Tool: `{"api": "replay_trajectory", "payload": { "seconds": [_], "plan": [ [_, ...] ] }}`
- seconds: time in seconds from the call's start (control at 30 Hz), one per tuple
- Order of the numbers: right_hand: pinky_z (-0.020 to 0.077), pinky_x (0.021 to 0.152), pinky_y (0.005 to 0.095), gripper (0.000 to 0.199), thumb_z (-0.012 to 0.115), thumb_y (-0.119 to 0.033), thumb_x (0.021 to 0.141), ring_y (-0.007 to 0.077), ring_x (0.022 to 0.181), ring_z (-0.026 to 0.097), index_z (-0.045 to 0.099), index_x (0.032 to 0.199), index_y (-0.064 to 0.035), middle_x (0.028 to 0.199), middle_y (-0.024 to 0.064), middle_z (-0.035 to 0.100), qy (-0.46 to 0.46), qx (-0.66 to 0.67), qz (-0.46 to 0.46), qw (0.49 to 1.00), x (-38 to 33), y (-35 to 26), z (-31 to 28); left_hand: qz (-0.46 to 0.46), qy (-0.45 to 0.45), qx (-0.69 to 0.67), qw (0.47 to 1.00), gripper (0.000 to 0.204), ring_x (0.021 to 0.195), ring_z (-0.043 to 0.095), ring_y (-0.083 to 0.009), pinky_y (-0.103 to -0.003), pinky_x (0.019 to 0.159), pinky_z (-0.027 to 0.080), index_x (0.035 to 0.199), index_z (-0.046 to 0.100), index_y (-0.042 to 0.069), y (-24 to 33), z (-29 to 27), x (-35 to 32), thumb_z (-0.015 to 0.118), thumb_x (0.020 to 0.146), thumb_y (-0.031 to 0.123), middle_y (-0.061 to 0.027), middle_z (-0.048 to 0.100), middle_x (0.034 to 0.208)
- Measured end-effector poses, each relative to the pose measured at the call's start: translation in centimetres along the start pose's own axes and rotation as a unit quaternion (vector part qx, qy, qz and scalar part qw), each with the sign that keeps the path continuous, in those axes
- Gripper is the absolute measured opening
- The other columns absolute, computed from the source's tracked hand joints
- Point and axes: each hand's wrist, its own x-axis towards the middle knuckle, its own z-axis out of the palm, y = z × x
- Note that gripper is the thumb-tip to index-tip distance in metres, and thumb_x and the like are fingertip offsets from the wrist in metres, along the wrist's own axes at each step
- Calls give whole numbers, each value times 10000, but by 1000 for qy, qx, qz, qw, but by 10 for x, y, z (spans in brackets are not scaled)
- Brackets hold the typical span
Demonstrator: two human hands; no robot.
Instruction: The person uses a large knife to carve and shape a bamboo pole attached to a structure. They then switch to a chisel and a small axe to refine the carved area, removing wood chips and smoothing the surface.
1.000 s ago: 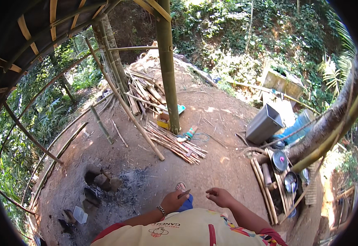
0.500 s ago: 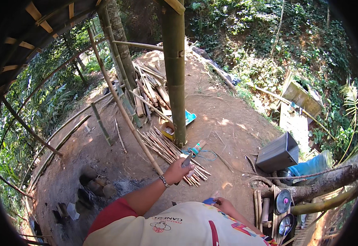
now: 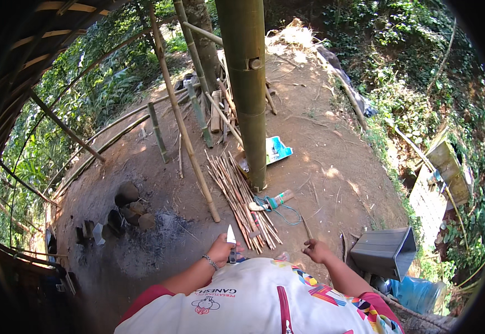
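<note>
- Steel blade up: the left hand is clenched on a knife, close to the chest.
- The right hand pinches a thin stick.
- Sticks lie bundled ahead by the bamboo post.
- Judged step: ready to whittle; next needs blade brought to stick, cutting away from the body.
</note>
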Motion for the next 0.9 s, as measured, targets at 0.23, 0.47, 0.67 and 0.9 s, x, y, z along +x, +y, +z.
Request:
{"api": "replay_trajectory", "payload": {
  "seconds": [0.23, 0.47, 0.67, 0.9],
  "plan": [
    [512, 887, 401, 510, 668, -393, 862, 340, 1014, 661, 597, 1231, -47, 1097, 213, 679, 45, -3, -32, 998, 89, -42, -53, 71, 23, 11, 997, 405, 741, 620, -183, -311, 560, 527, 1331, 365, 76, 40, 32, 3, 456, 940, 19, -128, 615, 1052],
    [509, 895, 408, 479, 664, -380, 850, 351, 992, 660, 621, 1215, -72, 1062, 184, 696, -44, -56, -32, 997, 116, -108, 6, 59, 108, -20, 992, 307, 644, 567, -139, -292, 498, 473, 1228, 499, 39, 52, -35, 34, 509, 926, 92, -58, 572, 896],
    [491, 942, 410, 505, 637, -410, 848, 350, 1060, 639, 617, 1264, -123, 1144, 195, 670, -173, -92, 0, 981, 119, -141, 51, 101, 132, 17, 986, 274, 579, 520, -108, -263, 478, 435, 1194, 552, 59, 104, -95, 77, 542, 946, 177, -14, 544, 806],
    [524, 800, 397, 503, 683, -358, 818, 340, 882, 679, 620, 1184, -19, 940, 205, 705, 19, 9, 53, 998, 152, -118, 78, 168, 156, 71, 971, 201, 519, 469, -90, -250, 444, 397, 878, 479, 90, 169, -155, 131, 542, 979, 252, 8, 496, 714]
  ]
}}
